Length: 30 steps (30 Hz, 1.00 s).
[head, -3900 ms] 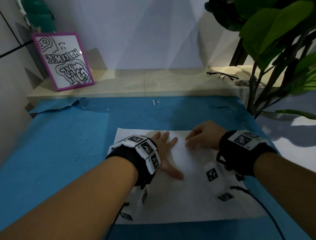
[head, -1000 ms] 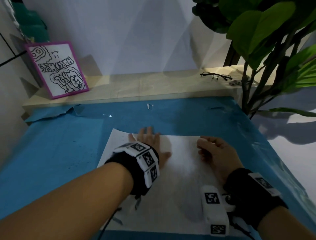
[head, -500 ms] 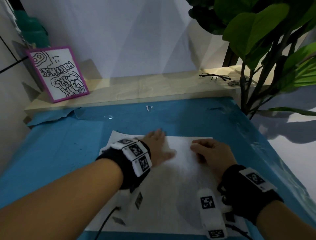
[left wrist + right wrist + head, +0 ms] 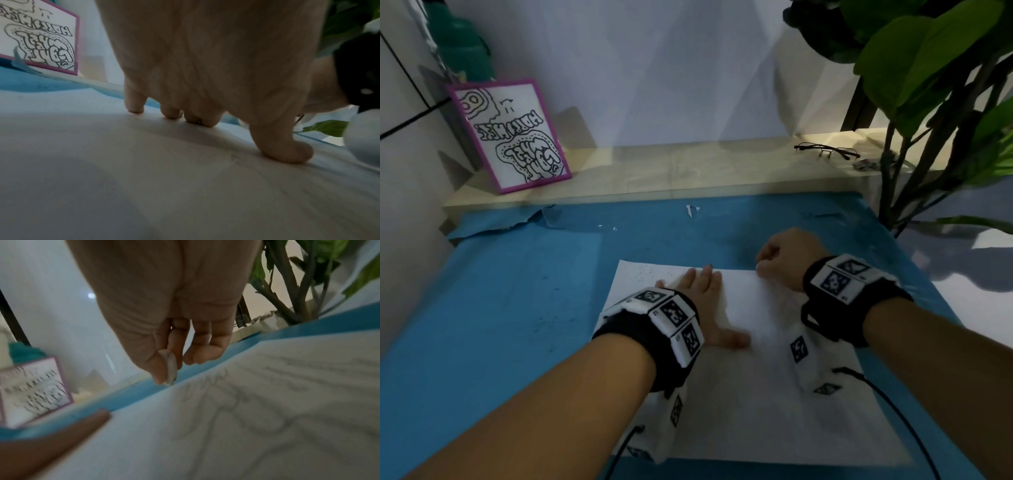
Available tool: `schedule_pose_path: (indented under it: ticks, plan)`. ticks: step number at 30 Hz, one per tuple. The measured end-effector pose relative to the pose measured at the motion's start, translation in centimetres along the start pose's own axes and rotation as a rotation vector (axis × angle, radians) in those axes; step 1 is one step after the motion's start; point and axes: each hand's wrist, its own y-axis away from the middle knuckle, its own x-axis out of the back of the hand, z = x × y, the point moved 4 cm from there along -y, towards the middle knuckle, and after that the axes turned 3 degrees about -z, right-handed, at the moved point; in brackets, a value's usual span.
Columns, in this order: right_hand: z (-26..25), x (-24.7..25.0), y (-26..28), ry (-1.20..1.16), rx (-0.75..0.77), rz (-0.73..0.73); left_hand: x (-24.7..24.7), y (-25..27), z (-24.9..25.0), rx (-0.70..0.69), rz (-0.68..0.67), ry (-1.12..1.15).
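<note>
Blue mat (image 4: 517,308) on a table, beige ledge (image 4: 671,171) behind it. Far left on the ledge: a purple frame (image 4: 512,137) with bubble lettering, upside-down from here, can't read it. The paper (image 4: 756,394) lies flat mid-mat. Left hand (image 4: 703,299) is on its far-left part, fingers straight, palm down, pinning it. Right hand (image 4: 786,257) is at the far edge, thumb and forefinger pinching what looks like a small worn eraser (image 4: 169,369), tip touching the paper's edge. Faint pencil marks (image 4: 226,386) lie just beside it, too blurred to read. Looks like erasing. To do it well: keep the left hand pressed close to the rub zone, use short light strokes away from the pinned side, and don't buckle the edge. Wrist bands carry square marker codes only. Right: glasses (image 4: 825,150) on the ledge, then a plant (image 4: 928,85).
</note>
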Motion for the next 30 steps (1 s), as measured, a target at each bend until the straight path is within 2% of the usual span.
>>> schedule_pose_path:
  ticks: [5,10,13,14,17,18,21,25,28,30]
  plan:
    - [0.0,-1.6,3.8,-0.28,-0.011,-0.232,0.2,0.3,0.3,-0.069,-0.097,-0.12]
    - [0.4,-2.3,4.8,-0.217,-0.007,-0.151,0.2,0.1,0.2,-0.055,-0.104,-0.177]
    - [-0.4,-3.0,5.7,-0.145,0.001,-0.322,0.4,0.4,0.4,-0.054,-0.101,-0.189]
    - [-0.6,-2.9,5.7,-0.136,-0.014,-0.339,0.4,0.6,0.5,-0.053,-0.1,-0.188]
    - [-0.5,-2.3,5.1,-0.184,-0.03,-0.22,0.5,0.8,0.7,-0.044,-0.092,-0.173]
    - [-0.7,-2.5,5.1,-0.188,-0.021,-0.221,0.5,0.7,0.6,-0.045,-0.086,-0.175]
    - [-0.9,-3.4,5.9,-0.171,-0.036,-0.37,0.4,0.4,0.5,-0.053,-0.078,-0.182]
    - [0.3,-2.7,5.4,-0.293,-0.092,-0.21,0.1,0.3,0.3,-0.053,-0.077,-0.183]
    - [0.3,-3.2,5.9,-0.22,-0.076,-0.341,0.2,0.4,0.2,-0.063,-0.075,-0.182]
    - [0.1,-2.9,5.8,-0.216,-0.092,-0.348,0.3,0.5,0.3,-0.056,-0.09,-0.18]
